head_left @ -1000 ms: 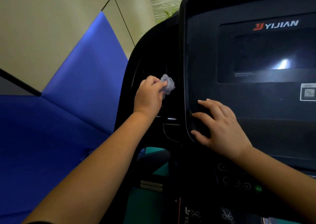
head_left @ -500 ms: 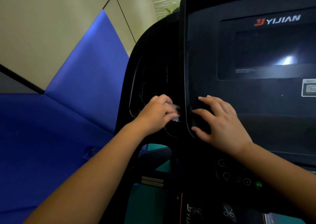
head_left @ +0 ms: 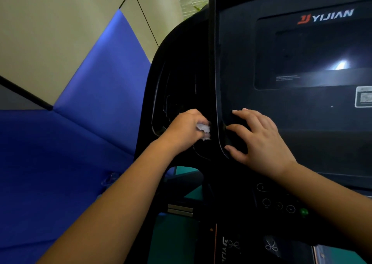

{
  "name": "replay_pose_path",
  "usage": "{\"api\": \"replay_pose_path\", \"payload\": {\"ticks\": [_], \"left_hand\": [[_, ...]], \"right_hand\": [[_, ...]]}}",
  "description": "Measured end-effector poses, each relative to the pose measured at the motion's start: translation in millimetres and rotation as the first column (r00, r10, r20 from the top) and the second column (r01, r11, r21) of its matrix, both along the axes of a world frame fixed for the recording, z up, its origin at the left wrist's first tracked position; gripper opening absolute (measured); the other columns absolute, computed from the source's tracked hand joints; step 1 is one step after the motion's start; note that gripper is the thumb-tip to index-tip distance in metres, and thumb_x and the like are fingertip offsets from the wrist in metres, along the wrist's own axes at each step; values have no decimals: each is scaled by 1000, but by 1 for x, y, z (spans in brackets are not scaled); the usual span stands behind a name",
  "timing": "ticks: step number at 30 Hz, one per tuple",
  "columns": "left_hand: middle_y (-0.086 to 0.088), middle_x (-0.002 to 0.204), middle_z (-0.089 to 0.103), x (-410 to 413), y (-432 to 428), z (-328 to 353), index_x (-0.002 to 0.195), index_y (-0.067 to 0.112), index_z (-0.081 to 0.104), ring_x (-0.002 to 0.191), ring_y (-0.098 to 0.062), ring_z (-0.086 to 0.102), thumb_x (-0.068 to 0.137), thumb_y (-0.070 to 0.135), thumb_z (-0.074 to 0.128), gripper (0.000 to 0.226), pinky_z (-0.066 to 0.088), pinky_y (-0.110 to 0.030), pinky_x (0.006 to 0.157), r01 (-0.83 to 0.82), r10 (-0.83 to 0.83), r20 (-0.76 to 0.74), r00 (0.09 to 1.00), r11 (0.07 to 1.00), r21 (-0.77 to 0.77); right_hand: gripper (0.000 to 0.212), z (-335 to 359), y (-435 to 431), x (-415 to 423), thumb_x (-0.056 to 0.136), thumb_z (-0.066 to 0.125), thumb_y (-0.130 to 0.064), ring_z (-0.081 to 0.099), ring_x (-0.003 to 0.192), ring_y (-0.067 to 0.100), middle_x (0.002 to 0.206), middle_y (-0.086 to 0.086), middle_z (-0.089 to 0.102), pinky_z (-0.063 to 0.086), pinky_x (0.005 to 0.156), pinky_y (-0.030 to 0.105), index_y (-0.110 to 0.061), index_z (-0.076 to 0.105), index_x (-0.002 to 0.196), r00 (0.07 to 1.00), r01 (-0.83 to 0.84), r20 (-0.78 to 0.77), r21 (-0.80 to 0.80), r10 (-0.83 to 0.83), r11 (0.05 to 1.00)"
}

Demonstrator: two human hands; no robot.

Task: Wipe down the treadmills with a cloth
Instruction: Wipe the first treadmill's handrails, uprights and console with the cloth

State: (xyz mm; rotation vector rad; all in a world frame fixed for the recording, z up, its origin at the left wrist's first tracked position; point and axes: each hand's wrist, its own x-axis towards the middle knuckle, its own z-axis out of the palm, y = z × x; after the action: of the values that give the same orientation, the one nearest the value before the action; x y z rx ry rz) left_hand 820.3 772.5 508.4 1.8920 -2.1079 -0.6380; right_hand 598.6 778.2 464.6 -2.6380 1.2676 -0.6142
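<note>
A black treadmill console [head_left: 281,112] with a dark screen and a YIJIAN logo fills the right half of the view. My left hand [head_left: 186,129] grips a small crumpled pale cloth [head_left: 203,129] and presses it against the black recessed side panel just left of the console's edge. Most of the cloth is hidden inside my fist. My right hand [head_left: 259,140] rests flat on the console's lower left corner, fingers spread over its rim.
A blue padded wall [head_left: 70,142] runs along the left, with beige panels above. Round control buttons [head_left: 278,205] and a green button [head_left: 303,211] sit below my right wrist. Teal floor [head_left: 171,237] shows beneath the console.
My left hand has wiped downward with the cloth along the side panel, from higher up to level with my right hand. My right hand has stayed on the console corner.
</note>
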Motion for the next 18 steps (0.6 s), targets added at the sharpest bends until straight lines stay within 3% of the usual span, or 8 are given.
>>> {"api": "replay_pose_path", "payload": {"ticks": [4,7,11,14,18], "left_hand": [[4,104,51,36,0,4,104,15,73,98,-17,56,80,12,73,24,44,-24,89,2,-9,105,994,998,65],[3,102,54,29,-2,5,102,18,75,96,-17,58,78,13,74,24,45,-24,88,-17,13,75,997,999,51],[0,105,57,-3,-5,2,98,18,74,96,-19,58,76,22,76,22,48,-38,89,12,-18,88,996,997,71],[3,106,52,8,-2,6,104,19,72,97,-16,56,82,23,71,22,48,-33,90,26,-35,70,997,991,129],[-1,115,46,45,1,13,120,22,65,103,-20,52,91,32,61,31,44,-32,94,-31,-30,270,962,975,221]], "right_hand": [[48,-1,0,1,82,62,-50,34,138,26,143,7,43,29,110,43,-19,63,118,1000,0,9,-12,1,1000],[48,-1,0,1,82,61,-50,33,138,26,143,6,42,28,110,43,-20,63,118,1000,5,3,-11,-5,1000],[48,-1,-1,0,83,58,-51,31,139,25,145,6,41,26,111,42,-21,62,119,1000,1,-5,-4,-1,1000],[47,-1,0,0,82,60,-50,32,139,25,144,6,42,27,111,42,-20,62,119,1000,2,3,-8,-2,1000],[47,-1,1,0,82,61,-50,32,139,25,144,5,41,27,111,42,-20,62,118,1000,-1,4,-5,1,1000]]}}
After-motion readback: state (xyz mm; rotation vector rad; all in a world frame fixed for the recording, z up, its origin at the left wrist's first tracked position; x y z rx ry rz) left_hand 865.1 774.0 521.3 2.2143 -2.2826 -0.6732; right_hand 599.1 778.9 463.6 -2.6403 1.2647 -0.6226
